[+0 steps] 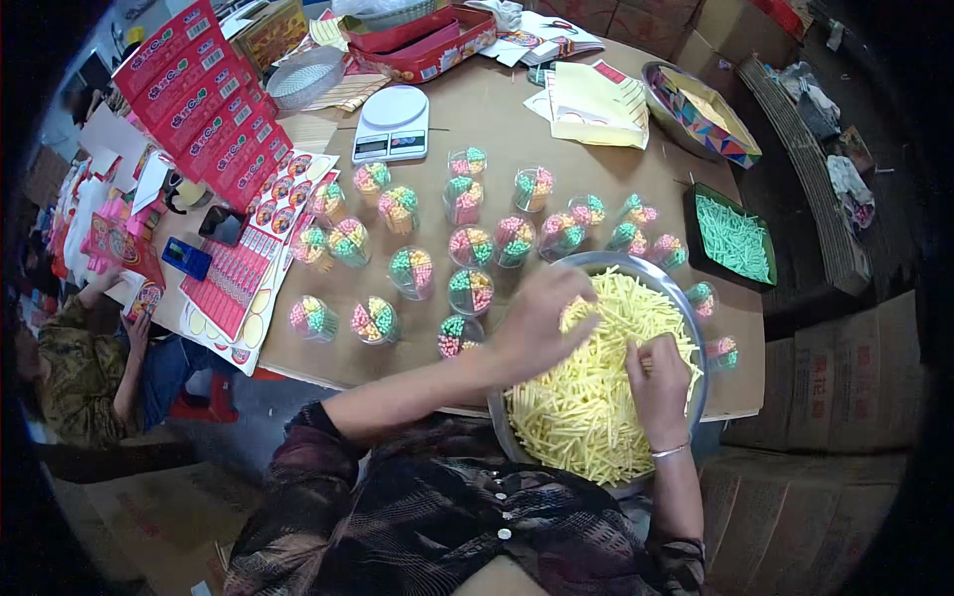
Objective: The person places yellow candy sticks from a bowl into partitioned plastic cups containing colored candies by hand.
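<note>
A large metal basin [696, 397] full of thin yellow sticks [586, 427] sits in front of my body at the table edge. My left hand [542, 323] reaches over the basin's left side, slightly blurred, with thumb and fingers apart above the sticks. At the basin's right side, my right hand [659, 387] is closed over the sticks, its fingers curled with the thumb against them. What lies inside that hand is hidden. Beyond my left hand stand several clear cups of pink, green and yellow sticks, including a near cup [470, 291] and another cup [412, 272].
A white scale [393, 124] stands at the back. Right of the basin is a black tray [706, 260] of green sticks. Printed sheets [238, 288] and red packaging [204, 109] lie left, beside a seated person [84, 368]. Cardboard boxes [840, 377] stack at right.
</note>
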{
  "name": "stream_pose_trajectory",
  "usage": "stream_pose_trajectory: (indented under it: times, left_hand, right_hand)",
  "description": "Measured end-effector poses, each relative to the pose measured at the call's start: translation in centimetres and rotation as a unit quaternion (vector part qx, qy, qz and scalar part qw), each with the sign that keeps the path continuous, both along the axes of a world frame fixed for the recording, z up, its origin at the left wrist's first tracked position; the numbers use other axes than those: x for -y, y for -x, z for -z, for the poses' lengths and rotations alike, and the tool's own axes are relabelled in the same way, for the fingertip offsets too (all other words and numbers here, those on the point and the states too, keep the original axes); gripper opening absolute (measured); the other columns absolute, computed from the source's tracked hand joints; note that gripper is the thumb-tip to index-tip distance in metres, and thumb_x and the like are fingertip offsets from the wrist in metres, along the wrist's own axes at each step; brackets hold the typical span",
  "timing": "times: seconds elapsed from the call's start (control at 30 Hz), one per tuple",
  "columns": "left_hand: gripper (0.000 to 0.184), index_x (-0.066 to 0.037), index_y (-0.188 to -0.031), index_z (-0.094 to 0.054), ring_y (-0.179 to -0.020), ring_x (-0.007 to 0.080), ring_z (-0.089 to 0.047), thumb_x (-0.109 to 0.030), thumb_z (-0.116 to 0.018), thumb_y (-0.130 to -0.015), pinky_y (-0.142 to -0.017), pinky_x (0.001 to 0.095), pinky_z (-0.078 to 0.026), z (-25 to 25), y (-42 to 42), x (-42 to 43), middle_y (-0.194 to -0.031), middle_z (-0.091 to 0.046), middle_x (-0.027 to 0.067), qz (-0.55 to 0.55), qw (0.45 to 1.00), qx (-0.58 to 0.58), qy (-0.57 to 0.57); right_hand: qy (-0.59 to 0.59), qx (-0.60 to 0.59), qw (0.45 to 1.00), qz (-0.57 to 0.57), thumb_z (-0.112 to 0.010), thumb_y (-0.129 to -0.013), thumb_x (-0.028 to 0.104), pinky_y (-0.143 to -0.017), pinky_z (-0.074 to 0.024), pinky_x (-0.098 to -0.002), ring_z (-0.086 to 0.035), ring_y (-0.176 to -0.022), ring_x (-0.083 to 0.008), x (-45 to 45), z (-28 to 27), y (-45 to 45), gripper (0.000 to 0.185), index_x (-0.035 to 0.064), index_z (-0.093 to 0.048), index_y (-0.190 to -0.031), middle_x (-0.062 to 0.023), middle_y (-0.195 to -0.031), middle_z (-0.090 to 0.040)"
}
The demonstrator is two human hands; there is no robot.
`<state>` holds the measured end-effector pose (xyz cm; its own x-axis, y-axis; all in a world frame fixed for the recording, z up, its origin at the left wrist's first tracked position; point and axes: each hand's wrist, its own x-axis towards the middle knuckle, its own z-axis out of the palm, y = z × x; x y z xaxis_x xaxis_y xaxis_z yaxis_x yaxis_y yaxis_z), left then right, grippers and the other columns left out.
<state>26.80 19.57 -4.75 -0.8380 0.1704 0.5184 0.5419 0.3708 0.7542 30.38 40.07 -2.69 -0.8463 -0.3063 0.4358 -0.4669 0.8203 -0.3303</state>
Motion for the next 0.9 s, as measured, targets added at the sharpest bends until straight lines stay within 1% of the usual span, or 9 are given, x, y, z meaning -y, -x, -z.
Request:
stream_pose_trajectory:
  times: [0.1, 0.17, 0.23, 0.33, 0.4, 0.6, 0.67, 0.73, 0.9]
  left_hand:
    - [0.034, 0.000, -0.106, -0.052, -0.095, 0.0268, -0.050, -0.004, -0.063, -0.074, -0.089, 0.0382, -0.042, -1.0, 4.8, 5.9, -0.104, -0.052, 0.0148, -0.196, 0.977, 0.029, 0.077]
    - [0.053, 0.005, -0.120, -0.044, -0.102, 0.0320, -0.048, -0.008, -0.066, -0.073, -0.090, 0.0423, -0.044, 3.3, 9.2, 10.3, -0.115, -0.045, 0.0207, -0.313, 0.932, 0.053, 0.176]
    - [0.061, 0.007, -0.124, -0.039, -0.107, 0.0336, -0.047, -0.011, -0.069, -0.074, -0.090, 0.0453, -0.044, 4.0, 10.6, 12.4, -0.116, -0.044, 0.0224, -0.302, 0.919, 0.150, 0.207]
    - [0.054, 0.007, -0.111, -0.051, -0.085, 0.0338, -0.061, -0.014, -0.074, -0.067, -0.072, 0.0407, -0.053, 1.7, 11.6, 13.2, -0.096, -0.060, 0.0217, -0.189, 0.889, 0.383, 0.163]
    - [0.050, 0.006, -0.104, -0.057, -0.069, 0.0304, -0.064, -0.015, -0.076, -0.062, -0.061, 0.0365, -0.054, 6.0, 12.9, 14.0, -0.083, -0.064, 0.0172, -0.250, 0.910, 0.288, 0.161]
    - [0.057, 0.005, -0.110, -0.051, -0.078, 0.0249, -0.063, -0.016, -0.076, -0.063, -0.066, 0.0329, -0.053, 2.1, 10.8, 12.6, -0.091, -0.061, 0.0176, -0.266, 0.922, 0.271, 0.076]
    - [0.061, 0.002, -0.112, -0.044, -0.081, 0.0227, -0.061, -0.014, -0.076, -0.063, -0.068, 0.0304, -0.052, 1.2, 9.6, 12.3, -0.098, -0.056, 0.0153, -0.259, 0.962, 0.084, -0.030]
    - [0.061, -0.001, -0.113, -0.040, -0.084, 0.0208, -0.058, -0.013, -0.075, -0.064, -0.072, 0.0299, -0.051, -2.0, 6.4, 10.1, -0.102, -0.051, 0.0114, -0.175, 0.970, 0.086, -0.143]
    - [0.063, -0.003, -0.117, -0.043, -0.093, 0.0216, -0.054, -0.010, -0.073, -0.061, -0.086, 0.0331, -0.046, -3.2, -0.1, 3.1, -0.102, -0.050, 0.0101, 0.026, 0.983, 0.130, -0.128]
  right_hand:
    - [-0.030, 0.022, 0.999, -0.012, -0.065, -0.083, 0.006, -0.051, -0.0400, -0.0300, -0.045, -0.054, -0.0193, -0.2, 1.6, -0.2, 0.017, 0.0047, -0.050, -0.077, -0.0058, -0.069, -0.048]
    - [-0.061, 0.044, 0.997, -0.032, -0.066, -0.082, 0.007, -0.050, -0.0409, -0.0323, -0.047, -0.053, -0.0219, -0.3, 2.3, -0.4, 0.017, 0.0046, -0.049, -0.077, -0.0073, -0.069, -0.048]
    - [-0.059, 0.049, 0.997, -0.031, -0.066, -0.082, 0.007, -0.050, -0.0410, -0.0329, -0.047, -0.053, -0.0226, -0.3, 2.3, -0.5, 0.016, 0.0046, -0.050, -0.077, -0.0076, -0.069, -0.048]
    - [-0.055, 0.056, 0.996, -0.039, -0.066, -0.081, 0.006, -0.050, -0.0413, -0.0347, -0.049, -0.052, -0.0245, -0.3, 2.2, -0.4, 0.015, 0.0044, -0.052, -0.078, -0.0084, -0.069, -0.049]
    - [-0.048, 0.052, 0.997, -0.031, -0.066, -0.081, 0.006, -0.050, -0.0409, -0.0335, -0.048, -0.052, -0.0234, -0.5, 2.6, -0.6, 0.014, 0.0040, -0.053, -0.078, -0.0078, -0.069, -0.049]
    - [0.064, 0.067, 0.996, -0.009, -0.068, -0.081, 0.006, -0.051, -0.0388, -0.0268, -0.045, -0.052, -0.0162, -1.8, 2.0, -1.1, 0.013, 0.0026, -0.056, -0.079, -0.0039, -0.068, -0.050]
    - [0.164, 0.094, 0.982, 0.004, -0.068, -0.082, 0.006, -0.052, -0.0378, -0.0235, -0.044, -0.053, -0.0124, -1.9, 1.1, -0.9, 0.012, 0.0024, -0.058, -0.079, -0.0020, -0.068, -0.051]
    - [0.220, 0.128, 0.967, 0.012, -0.069, -0.082, 0.006, -0.053, -0.0374, -0.0222, -0.044, -0.055, -0.0110, -1.5, -0.1, -0.5, 0.012, 0.0026, -0.058, -0.079, -0.0014, -0.069, -0.051]
    - [0.410, 0.205, 0.889, -0.007, -0.069, -0.082, 0.005, -0.058, -0.0370, -0.0185, -0.044, -0.060, -0.0062, 0.7, -4.1, 0.3, 0.012, 0.0049, -0.059, -0.077, 0.0008, -0.070, -0.054]
